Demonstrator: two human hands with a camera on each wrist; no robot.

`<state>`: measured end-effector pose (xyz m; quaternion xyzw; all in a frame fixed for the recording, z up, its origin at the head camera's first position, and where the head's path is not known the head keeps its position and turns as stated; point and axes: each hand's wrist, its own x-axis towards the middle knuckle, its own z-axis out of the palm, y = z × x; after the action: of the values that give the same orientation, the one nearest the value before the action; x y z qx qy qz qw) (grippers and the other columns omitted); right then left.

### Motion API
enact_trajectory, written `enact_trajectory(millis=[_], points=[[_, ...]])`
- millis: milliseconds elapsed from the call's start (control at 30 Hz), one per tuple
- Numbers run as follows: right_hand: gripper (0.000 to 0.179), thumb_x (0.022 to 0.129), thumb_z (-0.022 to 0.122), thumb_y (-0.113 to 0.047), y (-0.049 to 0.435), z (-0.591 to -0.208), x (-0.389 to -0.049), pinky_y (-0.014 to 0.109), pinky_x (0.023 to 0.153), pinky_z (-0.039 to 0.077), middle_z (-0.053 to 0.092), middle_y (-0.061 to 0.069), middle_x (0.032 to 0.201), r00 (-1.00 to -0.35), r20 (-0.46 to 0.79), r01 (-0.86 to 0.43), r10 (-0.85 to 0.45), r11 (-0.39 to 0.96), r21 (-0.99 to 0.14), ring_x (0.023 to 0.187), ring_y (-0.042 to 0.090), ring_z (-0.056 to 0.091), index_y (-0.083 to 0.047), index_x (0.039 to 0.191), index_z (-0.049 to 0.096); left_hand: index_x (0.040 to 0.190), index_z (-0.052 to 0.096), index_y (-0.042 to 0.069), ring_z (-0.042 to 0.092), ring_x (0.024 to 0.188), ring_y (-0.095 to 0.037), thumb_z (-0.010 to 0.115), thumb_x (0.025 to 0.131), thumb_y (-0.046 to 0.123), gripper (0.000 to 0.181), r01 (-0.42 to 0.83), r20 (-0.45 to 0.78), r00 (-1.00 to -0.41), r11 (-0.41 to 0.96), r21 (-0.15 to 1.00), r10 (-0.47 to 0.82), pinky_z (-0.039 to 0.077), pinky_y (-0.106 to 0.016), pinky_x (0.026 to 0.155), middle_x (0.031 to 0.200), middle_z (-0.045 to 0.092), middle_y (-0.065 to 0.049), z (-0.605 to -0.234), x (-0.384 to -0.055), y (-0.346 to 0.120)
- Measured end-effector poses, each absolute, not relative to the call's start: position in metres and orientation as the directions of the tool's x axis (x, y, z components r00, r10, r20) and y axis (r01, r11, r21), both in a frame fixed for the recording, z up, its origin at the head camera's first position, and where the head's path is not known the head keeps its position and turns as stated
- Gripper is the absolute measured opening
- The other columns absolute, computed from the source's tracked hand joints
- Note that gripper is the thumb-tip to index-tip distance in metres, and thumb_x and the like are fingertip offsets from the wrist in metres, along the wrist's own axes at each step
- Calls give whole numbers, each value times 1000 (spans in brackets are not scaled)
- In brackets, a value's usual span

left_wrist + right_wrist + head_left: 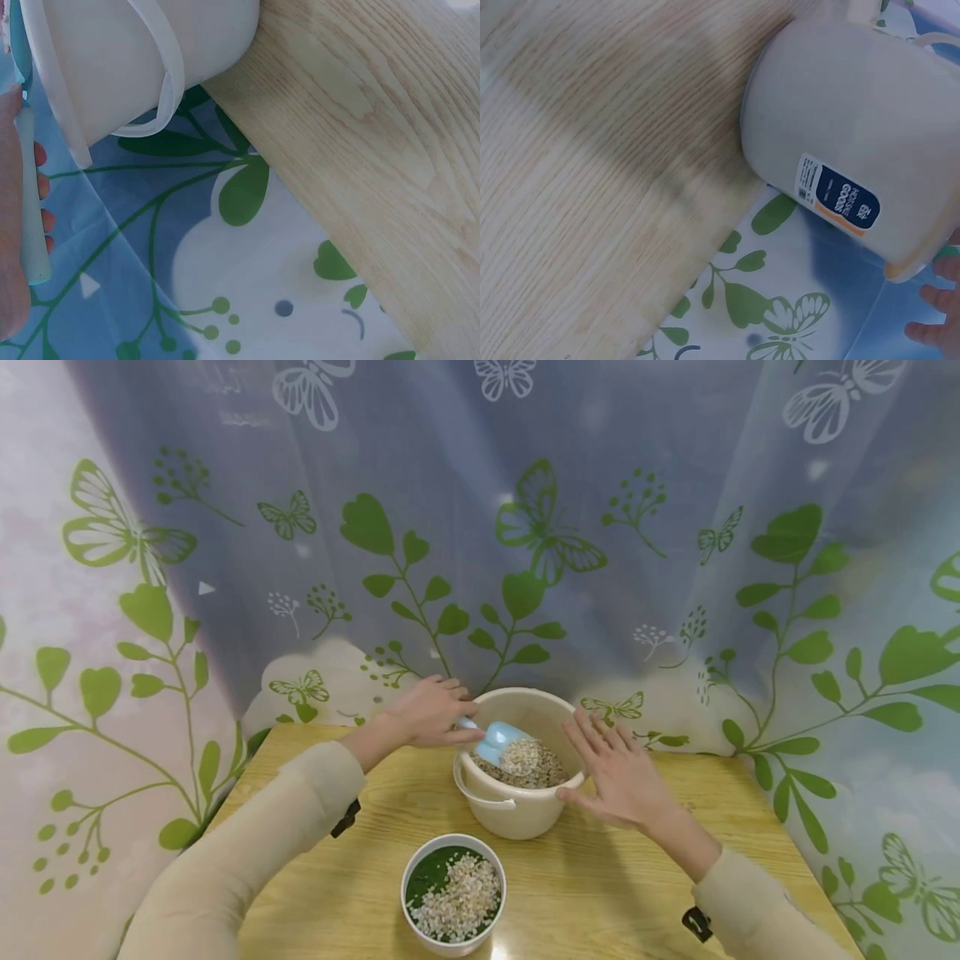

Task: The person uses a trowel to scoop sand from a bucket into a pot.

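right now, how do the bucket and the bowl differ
The bucket is larger than the bowl. The bucket is cream with a handle; the bowl is white outside, green inside, with no handle showing. The left hand holds a blue scoop in the bucket; the bowl has no scoop. Both stand upright on the table, holding grain-like bits.

From above the near side of the table, a wide scene is taken in by the head camera, aimed forward and down toward the far curtain. In both wrist views, turned sideways, the bucket is seen from close by, its left side by the left and its right side by the right. Bucket, table and curtain are shared by all three.
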<state>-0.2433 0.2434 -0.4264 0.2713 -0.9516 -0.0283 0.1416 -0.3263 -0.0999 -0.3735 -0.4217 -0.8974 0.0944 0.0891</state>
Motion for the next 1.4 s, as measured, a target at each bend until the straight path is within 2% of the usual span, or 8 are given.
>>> enact_trajectory(millis=[100,433,667,767,933,1067,1267,1400], points=[[108,94,37,-86,241,-426,-239,64,129,24,21,16,176,-803,268,-516,-533,846,135,162,40,26,-9,168,24,138,68,22,64,131,-31,41,107,66,61,739,83,-632,631,-237,771,49,-53,114,136,71,-8,-371,-324,-105],[116,90,15,-94,236,-428,-224,65,127,26,30,18,173,-750,332,-554,-573,817,158,159,42,32,-8,166,30,128,72,21,68,119,-29,44,106,64,55,741,123,-614,623,-253,780,51,-51,105,124,74,-7,-366,-312,-121],[115,90,17,-95,231,-427,-213,65,123,33,32,17,172,-729,354,-559,-586,808,187,155,42,41,-9,166,30,125,74,22,69,114,-28,47,105,65,54,745,164,-584,605,-279,795,49,-47,96,122,75,-5,-363,-303,-129],[115,90,17,-95,228,-426,-207,65,122,36,33,18,172,-720,357,-570,-595,801,184,154,43,42,-10,166,30,126,74,23,69,115,-29,48,105,64,53,752,182,-571,599,-275,800,49,-48,99,121,75,-5,-362,-297,-132],[118,88,8,-95,223,-426,-198,63,123,35,34,18,171,-698,374,-590,-611,786,183,153,44,44,-9,165,32,128,75,24,68,115,-27,51,104,63,52,764,201,-550,585,-273,811,48,-48,101,121,75,-5,-360,-287,-135],[117,88,9,-95,219,-425,-190,62,124,33,33,17,172,-695,368,-597,-618,781,185,154,43,42,-10,166,31,125,76,24,68,107,-23,52,104,63,50,772,223,-520,566,-290,824,48,-43,94,115,76,-2,-359,-279,-138],[113,89,25,-95,212,-428,-176,62,124,33,27,15,174,-703,345,-607,-622,777,165,159,40,35,-15,169,23,111,76,25,59,86,-16,56,102,62,43,782,256,-472,535,-321,844,42,-34,80,95,71,3,-360,-264,-146],[113,89,15,-95,206,-435,-168,61,123,36,25,14,175,-694,353,-611,-628,773,172,159,39,34,-15,169,23,100,71,26,50,76,-13,56,102,62,39,789,275,-454,526,-318,847,33,-31,76,85,64,6,-365,-256,-154]])
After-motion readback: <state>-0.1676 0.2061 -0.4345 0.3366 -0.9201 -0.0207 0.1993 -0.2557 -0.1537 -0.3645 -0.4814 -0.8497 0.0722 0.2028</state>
